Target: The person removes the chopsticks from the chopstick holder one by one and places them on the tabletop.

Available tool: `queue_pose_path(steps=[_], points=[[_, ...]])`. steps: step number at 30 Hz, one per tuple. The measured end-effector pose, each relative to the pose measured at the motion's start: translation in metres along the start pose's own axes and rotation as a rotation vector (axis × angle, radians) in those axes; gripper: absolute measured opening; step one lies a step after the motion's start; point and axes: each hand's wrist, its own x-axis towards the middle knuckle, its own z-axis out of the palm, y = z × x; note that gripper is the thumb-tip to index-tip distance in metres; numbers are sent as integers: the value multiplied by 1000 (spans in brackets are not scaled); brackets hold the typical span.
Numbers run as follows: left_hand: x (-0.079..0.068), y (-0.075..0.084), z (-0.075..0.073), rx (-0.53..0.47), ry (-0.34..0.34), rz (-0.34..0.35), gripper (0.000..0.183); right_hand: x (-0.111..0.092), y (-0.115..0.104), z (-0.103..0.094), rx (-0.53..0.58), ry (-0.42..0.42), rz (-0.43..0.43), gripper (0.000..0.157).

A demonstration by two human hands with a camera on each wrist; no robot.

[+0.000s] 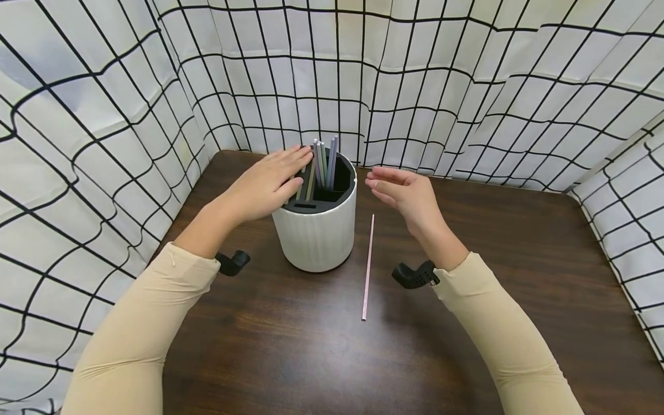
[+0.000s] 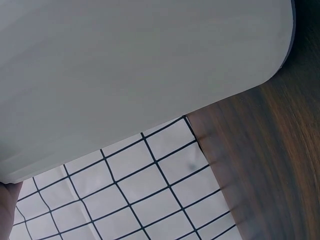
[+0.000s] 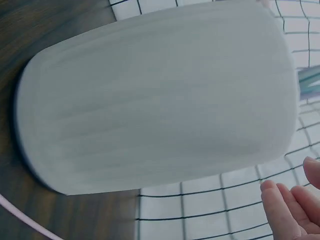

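Observation:
A white ribbed cylindrical holder [image 1: 317, 242] with a black divided insert [image 1: 328, 200] stands upright on the table. Several thin pastel sticks, like chopsticks [image 1: 323, 164], lean in its compartments. My left hand [image 1: 275, 178] rests over the left side of the rim, fingers extended; part of the rim is hidden under it. Beside the holder, apart from it, my right hand [image 1: 404, 196] hovers with loosely bent fingers and holds nothing. On the table between holder and right hand lies one pink chopstick-like stick [image 1: 368, 268]. The holder's wall [image 3: 160, 100] fills most of the right wrist view.
The dark wooden table [image 1: 290, 346] is bounded at the back and sides by white cloth with a black grid [image 1: 415, 86]. A black wrist camera [image 1: 233, 263] sits at the left cuff, another black wrist camera [image 1: 415, 275] at the right.

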Motion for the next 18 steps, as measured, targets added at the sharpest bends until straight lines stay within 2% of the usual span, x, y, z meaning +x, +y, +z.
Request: queue_pose_path(steps=[7, 12, 18], points=[[1, -1, 0, 7, 0, 7, 56, -2, -20, 9, -33, 5, -94, 42], [0, -1, 0, 9, 2, 3, 56, -1, -29, 17, -24, -24, -156, 39], [1, 0, -1, 1, 0, -2, 57, 1, -30, 28, -126, -42, -258, 37]])
